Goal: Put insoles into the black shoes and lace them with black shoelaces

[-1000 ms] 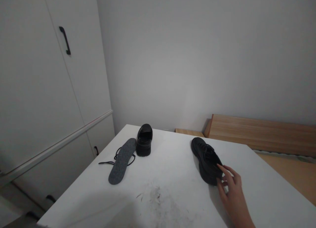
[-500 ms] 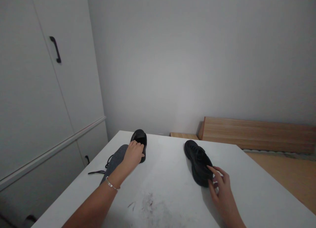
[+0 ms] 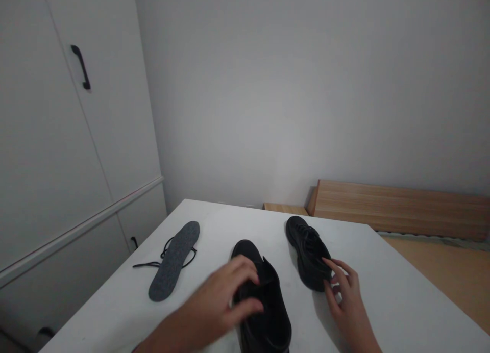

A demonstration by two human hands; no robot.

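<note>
In the middle of the near table stands a black shoe without laces, its opening toward me. My left hand is over its left side, slightly blurred, thumb and fingers apart with nothing between them. To the right, a laced black shoe points away from me. My right hand has its fingertips on that shoe's collar and its thumb at the heel. A grey insole lies flat on the left, on top of a black shoelace.
A white table bears all these things. A white cabinet with black handles is on the left, with a plain wall behind. Beyond the table at right is a wooden headboard and a tan bed surface.
The unlaced shoe has come from the table's far left to the near middle, and my left hand has come with it and opened. The insole now shows fully. My right hand stays at its shoe.
</note>
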